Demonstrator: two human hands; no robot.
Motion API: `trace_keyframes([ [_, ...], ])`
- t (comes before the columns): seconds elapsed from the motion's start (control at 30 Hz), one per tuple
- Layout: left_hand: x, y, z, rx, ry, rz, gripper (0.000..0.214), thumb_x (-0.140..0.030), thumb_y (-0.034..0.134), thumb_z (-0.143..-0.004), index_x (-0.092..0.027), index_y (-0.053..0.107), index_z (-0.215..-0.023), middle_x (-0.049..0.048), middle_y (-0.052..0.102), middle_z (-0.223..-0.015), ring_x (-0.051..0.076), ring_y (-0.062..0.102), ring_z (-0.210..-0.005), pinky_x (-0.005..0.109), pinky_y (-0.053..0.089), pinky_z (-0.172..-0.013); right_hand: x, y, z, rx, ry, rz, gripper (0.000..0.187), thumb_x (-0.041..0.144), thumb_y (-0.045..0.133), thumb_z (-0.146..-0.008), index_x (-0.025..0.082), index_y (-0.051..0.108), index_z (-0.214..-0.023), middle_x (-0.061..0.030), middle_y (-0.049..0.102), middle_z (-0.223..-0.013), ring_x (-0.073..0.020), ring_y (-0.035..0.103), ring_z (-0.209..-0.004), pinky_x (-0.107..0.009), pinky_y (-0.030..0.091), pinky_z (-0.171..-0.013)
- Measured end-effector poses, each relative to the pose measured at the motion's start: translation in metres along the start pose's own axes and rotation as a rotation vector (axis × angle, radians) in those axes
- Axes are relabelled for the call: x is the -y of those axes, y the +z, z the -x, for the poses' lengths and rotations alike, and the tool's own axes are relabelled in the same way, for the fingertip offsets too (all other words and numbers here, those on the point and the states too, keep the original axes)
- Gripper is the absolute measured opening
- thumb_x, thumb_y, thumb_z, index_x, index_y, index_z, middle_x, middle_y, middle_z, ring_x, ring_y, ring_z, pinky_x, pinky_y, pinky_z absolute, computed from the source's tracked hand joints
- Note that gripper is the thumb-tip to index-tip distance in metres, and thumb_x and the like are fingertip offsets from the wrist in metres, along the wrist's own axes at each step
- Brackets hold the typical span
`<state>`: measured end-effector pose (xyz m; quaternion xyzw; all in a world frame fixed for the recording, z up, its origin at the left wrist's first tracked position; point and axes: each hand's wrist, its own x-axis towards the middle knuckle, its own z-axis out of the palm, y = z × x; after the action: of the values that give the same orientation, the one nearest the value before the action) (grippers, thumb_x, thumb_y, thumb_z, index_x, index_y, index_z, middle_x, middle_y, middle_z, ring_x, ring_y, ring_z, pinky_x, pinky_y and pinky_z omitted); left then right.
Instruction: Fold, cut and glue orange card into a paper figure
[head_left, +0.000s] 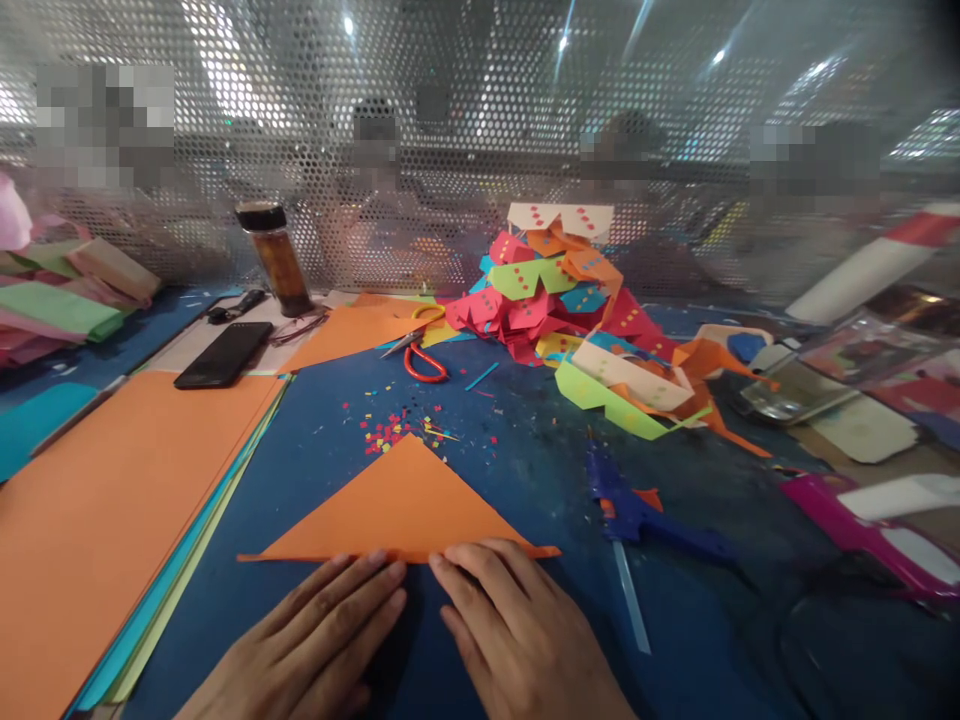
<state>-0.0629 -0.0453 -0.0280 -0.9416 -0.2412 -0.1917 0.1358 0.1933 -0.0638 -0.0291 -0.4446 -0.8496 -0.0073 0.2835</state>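
Observation:
An orange paper triangle [401, 505] lies on the blue table, its point away from me and a narrow folded strip along its near edge. My left hand [322, 625] presses that strip with its fingers stretched out flat, left of the middle. Just right of the middle, my right hand [517, 620] rests on the same edge, fingers extended. Neither hand grips anything. Beyond the triangle's tip are tiny coloured paper bits [397, 430]. Scissors [420, 350] with red and yellow handles lie farther back.
At left are stacked orange sheets [142, 500] and a black phone [225, 355]. Behind stands a jar of brown liquid [277, 260]. Cut paper shapes [525, 290] pile up at the back. A blue glue gun [645, 515] and a pink case [862, 540] lie at right, before a perforated metal screen [465, 130].

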Motion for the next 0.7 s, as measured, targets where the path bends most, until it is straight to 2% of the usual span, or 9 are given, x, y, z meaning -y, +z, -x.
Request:
trace_keyframes([
  [0.13,-0.001,0.000,-0.008,0.017,0.011,0.007,0.044,-0.035,0.040,-0.106,-0.014,0.055,-0.141,0.0041,0.061,-0.144,0.016,0.051,-0.138,0.026,0.031,-0.119,0.000,0.000,-0.001,0.019,-0.001,0.004,0.029,0.015,0.050,-0.100,0.015,0.065,-0.124,-0.0081,0.072,-0.107,-0.0219,0.065,-0.099,-0.033,0.054,-0.088],
  [0.33,0.000,-0.002,-0.004,0.089,-0.089,0.168,0.052,-0.037,0.043,-0.105,-0.025,0.033,-0.155,0.0001,0.059,-0.146,0.015,0.056,-0.133,0.024,0.043,-0.112,0.001,-0.001,-0.001,0.021,-0.001,0.004,0.030,0.016,0.048,-0.101,0.014,0.066,-0.124,-0.0093,0.072,-0.106,-0.0217,0.065,-0.098,-0.034,0.055,-0.087],
  [0.7,0.000,-0.002,0.002,0.072,-0.103,0.105,0.056,-0.042,0.046,-0.104,-0.026,0.033,-0.156,-0.0012,0.063,-0.142,0.014,0.059,-0.130,0.020,0.042,-0.112,0.001,0.000,0.000,0.011,0.005,-0.004,0.029,0.015,0.050,-0.100,0.014,0.066,-0.124,-0.0070,0.073,-0.108,-0.0221,0.065,-0.099,-0.034,0.053,-0.087],
])
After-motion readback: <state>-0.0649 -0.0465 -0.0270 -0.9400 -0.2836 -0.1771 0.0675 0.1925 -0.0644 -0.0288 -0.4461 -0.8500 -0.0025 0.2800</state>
